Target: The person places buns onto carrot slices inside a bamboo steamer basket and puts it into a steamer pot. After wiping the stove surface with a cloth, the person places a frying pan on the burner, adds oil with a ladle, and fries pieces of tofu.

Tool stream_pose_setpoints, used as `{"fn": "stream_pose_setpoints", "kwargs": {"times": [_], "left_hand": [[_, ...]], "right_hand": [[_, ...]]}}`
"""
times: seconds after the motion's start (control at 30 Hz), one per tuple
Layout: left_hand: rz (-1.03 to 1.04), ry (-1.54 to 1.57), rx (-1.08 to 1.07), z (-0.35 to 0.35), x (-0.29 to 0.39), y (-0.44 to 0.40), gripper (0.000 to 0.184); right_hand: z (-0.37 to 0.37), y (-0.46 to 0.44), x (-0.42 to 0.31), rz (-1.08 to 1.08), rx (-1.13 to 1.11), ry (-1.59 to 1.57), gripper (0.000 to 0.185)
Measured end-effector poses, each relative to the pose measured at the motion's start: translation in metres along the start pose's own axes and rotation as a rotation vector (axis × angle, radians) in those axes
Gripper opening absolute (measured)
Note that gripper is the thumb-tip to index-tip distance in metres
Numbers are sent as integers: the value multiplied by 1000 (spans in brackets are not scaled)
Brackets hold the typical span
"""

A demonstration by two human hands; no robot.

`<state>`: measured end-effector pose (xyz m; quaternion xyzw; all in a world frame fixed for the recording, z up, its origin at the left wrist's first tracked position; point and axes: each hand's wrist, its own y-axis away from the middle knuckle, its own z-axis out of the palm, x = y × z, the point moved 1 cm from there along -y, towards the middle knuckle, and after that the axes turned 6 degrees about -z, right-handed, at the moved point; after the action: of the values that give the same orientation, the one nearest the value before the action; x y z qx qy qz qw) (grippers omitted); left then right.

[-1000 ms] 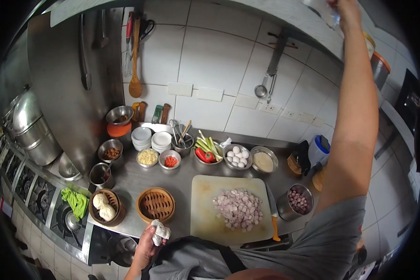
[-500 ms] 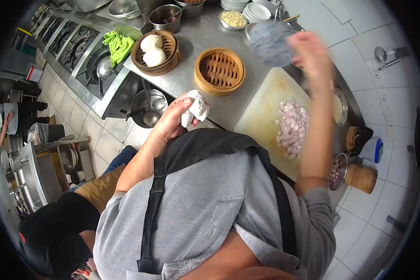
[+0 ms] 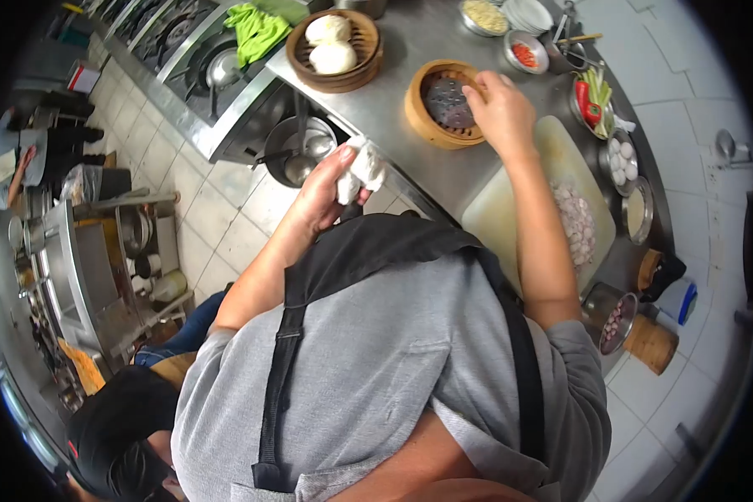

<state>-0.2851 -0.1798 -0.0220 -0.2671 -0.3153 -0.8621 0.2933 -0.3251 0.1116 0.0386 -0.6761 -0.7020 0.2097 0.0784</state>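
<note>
My left hand grips a crumpled white cloth in front of my apron. Over a round bamboo steamer basket, my right hand pinches the edge of a thin, clear perforated sheet, which lies inside the basket's rim. Left of it, a second bamboo steamer holds two white buns. A cutting board with chopped pinkish-white pieces lies beyond my right forearm.
Bowls of eggs, vegetables and red bits line the counter's back. A stove with a green cloth stands at the left. Another person is at lower left; one more stands farther off.
My right hand has brought the clear sheet down from the raised shelf into the bamboo basket. The left hand still has the cloth. The view has swung towards my torso.
</note>
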Motion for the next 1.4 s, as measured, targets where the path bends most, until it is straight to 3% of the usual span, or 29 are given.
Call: {"fn": "stream_pose_setpoints", "kwargs": {"times": [0.13,0.2,0.27,0.3,0.33,0.53,0.6,0.63,0.7,0.73,0.8,0.9,1.03,1.1,1.2,1.27,1.33,1.4], "left_hand": [[-9,113,89,14,18,-13,44],[16,-30,73,23,24,-28,39],[17,-191,64,47,30,-40,33],[20,-242,28,58,29,-46,32],[9,-332,-14,68,24,-55,32],[-56,-684,-261,148,5,-93,40],[113,-993,-319,171,-8,-123,45],[112,-1001,-330,186,-13,-139,45],[333,-1460,-390,218,-23,-171,50],[337,-1467,-401,233,-34,-189,50],[456,-1829,-408,257,-60,-222,53],[592,-2074,-438,280,-85,-239,59],[513,-2101,-431,288,-92,-243,63],[473,-1897,-231,282,-92,-253,58],[503,-1674,-135,275,-80,-254,55],[480,-1566,-161,272,-66,-238,57],[285,-1248,-397,259,-61,-217,60],[257,-1108,-481,240,-66,-193,64]], "right_hand": [[-27,13,-54,172,-149,-685,27],[-22,27,-72,205,-35,-937,33],[-19,42,-79,336,-29,-1171,44],[-24,50,-83,559,-106,-1319,51],[-26,58,-77,647,-167,-1346,54],[-59,125,-12,527,234,-940,38],[-78,148,9,701,347,-925,36],[-86,158,17,706,361,-924,36],[-99,177,30,823,332,-876,32],[-101,184,33,826,345,-876,32],[-97,199,37,811,358,-845,30],[-92,217,38,799,408,-895,26],[-90,235,47,828,384,-916,25],[-94,239,52,852,324,-887,24],[-91,238,58,823,408,-840,23],[-84,230,57,804,439,-788,24],[-80,213,47,784,450,-743,26],[-76,183,31,843,395,-837,30]]}}
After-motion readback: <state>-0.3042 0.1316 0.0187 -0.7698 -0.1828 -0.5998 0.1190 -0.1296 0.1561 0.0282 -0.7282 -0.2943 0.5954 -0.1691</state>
